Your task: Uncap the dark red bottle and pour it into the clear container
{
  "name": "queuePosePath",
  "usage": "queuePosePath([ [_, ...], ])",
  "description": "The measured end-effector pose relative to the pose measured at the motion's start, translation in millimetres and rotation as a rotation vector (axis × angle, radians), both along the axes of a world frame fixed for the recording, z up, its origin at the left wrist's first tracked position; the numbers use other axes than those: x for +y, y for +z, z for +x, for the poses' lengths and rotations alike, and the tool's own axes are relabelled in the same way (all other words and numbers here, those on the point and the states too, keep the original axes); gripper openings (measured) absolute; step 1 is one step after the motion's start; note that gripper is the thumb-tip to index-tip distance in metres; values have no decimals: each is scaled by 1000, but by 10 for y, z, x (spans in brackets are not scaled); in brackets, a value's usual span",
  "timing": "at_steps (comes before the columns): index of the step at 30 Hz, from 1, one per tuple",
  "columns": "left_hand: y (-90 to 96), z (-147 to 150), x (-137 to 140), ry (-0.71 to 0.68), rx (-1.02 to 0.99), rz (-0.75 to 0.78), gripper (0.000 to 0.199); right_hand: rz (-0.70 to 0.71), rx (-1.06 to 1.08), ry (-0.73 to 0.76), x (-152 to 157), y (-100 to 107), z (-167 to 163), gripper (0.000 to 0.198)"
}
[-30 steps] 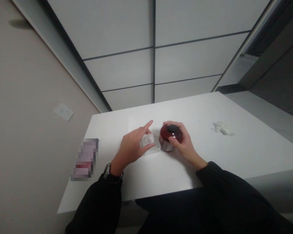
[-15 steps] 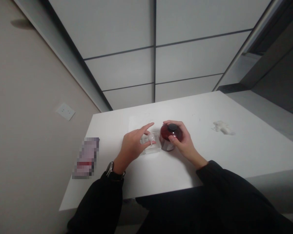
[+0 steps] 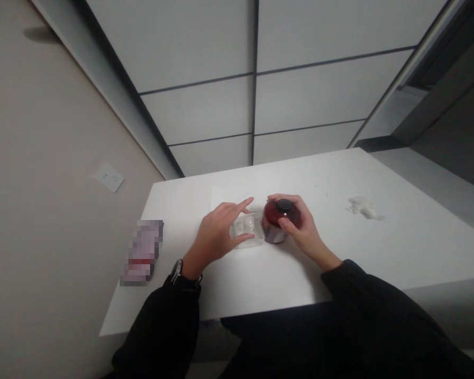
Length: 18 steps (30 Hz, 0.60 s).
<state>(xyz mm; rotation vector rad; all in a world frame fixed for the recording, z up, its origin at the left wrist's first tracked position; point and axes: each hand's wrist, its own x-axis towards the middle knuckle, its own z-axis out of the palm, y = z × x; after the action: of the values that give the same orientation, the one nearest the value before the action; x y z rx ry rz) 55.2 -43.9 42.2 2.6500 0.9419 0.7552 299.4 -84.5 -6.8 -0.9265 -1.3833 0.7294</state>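
A dark red bottle with a black cap point(image 3: 284, 206) stands upright on the table. Around its right side wraps my right hand point(image 3: 301, 223), thumb in front and fingers behind. Just left of the bottle is a clear, square-looking container point(image 3: 256, 239), with a small rounded clear piece point(image 3: 246, 225) in or on it. My left hand point(image 3: 217, 231) reaches over the container's left side, thumb and forefinger spread apart on either side of the clear piece. Whether its other fingers touch the container is hidden.
The white table point(image 3: 237, 295) carries a crumpled whitish item point(image 3: 365, 208) at right and a pixelated pinkish, phone-shaped thing point(image 3: 144, 252) at its left edge. A wall with a socket point(image 3: 109, 178) rises at left; pale panelled doors point(image 3: 213, 118) stand behind.
My left thumb and fingers have opened away from the small clear piece, which now rests at the container. My right hand keeps its hold on the bottle. The view has shifted slightly.
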Motion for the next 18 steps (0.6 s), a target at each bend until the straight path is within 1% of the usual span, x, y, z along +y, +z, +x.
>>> queuePosePath([
  [2,-10,-129,2,-7,-43,7,94,-7,-9,1,-4,-5,10,41],
  [3,-32,-212,-2,6,-88,-28,103,-6,-10,3,-6,-6,13,40],
  [4,-68,-301,-10,26,-141,-95,109,-2,-9,7,-6,-7,15,39],
  [6,-170,-468,-35,41,-239,-299,116,13,-5,12,-7,-6,16,38],
  [7,-226,-534,-50,39,-266,-403,113,19,-4,12,-7,-5,16,37],
  [8,-279,-582,-64,39,-280,-489,106,22,-4,11,-7,-3,16,37],
  [10,-353,-625,-86,41,-301,-579,84,14,-8,6,-10,-1,16,38],
  [12,-375,-613,-94,41,-309,-590,65,6,-7,-1,-13,-2,16,39],
  [13,-369,-598,-94,39,-309,-586,60,3,-4,-3,-15,-3,14,39],
  [15,-344,-566,-91,41,-305,-593,55,2,6,-4,-16,-6,10,39],
  [18,-325,-541,-89,56,-339,-638,54,9,13,-8,-15,-10,2,39],
])
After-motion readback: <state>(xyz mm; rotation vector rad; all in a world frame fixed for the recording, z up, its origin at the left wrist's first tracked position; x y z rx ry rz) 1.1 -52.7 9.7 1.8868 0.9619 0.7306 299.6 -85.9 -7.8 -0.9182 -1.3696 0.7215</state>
